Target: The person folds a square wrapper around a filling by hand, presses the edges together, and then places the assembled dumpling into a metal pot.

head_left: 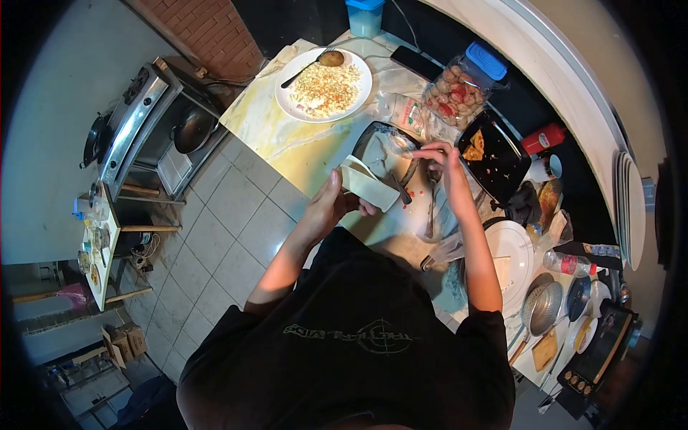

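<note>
1. Our left hand (331,203) is gripping a pale flat wrapper (367,185) at twelve o'clock of our chest.
2. Our right hand (438,159) is pinching something small, at one o'clock, over the grey bowl (378,147).

plate (356,97) behind pan (382,152) (jar (459,89) right)

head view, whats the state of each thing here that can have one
left hand: holding a pale folded wrapper over the counter
right hand: fingers pinched together above the dark bowl; what they hold is too small to tell
white plate: filled with pale chopped food, spoon resting on it
clear jar: blue lid on, full of pink and pale pieces
black tray: mostly empty, a few yellow pieces left
</note>
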Motion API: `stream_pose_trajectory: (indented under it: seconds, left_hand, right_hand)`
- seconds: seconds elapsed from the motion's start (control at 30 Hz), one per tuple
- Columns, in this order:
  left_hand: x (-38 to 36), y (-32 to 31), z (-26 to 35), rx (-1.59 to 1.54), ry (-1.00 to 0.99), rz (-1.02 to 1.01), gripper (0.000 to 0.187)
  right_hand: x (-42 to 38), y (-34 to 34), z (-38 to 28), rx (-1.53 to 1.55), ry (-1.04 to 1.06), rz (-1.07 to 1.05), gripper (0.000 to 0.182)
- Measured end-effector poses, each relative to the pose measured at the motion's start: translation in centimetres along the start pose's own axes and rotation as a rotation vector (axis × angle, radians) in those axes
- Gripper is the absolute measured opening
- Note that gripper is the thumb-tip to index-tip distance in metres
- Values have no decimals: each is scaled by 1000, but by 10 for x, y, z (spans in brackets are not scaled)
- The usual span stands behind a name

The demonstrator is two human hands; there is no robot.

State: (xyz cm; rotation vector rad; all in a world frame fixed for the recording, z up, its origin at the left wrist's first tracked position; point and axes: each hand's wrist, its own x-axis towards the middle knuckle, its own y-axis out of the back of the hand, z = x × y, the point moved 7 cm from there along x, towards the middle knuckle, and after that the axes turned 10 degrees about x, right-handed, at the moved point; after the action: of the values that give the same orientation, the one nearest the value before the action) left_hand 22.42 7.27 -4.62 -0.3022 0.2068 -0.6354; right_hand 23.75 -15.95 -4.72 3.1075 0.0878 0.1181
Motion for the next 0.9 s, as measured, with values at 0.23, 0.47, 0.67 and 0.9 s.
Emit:
stream_pose_trajectory:
  seconds: [0.23, 0.47, 0.67, 0.9]
  left_hand:
    - [10, -13, -15, -22, 143, -49, 62]
    - [10, -32, -6, -33, 190, -152, 73]
    - [12, -34, -12, -84, 169, -247, 63]
    - [12, -30, -13, -95, 194, -219, 63]
  right_hand:
    - [-10, -26, -54, 51, 77, -80, 84]
    - [-20, -48, -90, -302, 301, -186, 71]
    - [-23, -55, -104, -693, 368, -186, 36]
    - [-34, -58, -118, -887, 440, -217, 58]
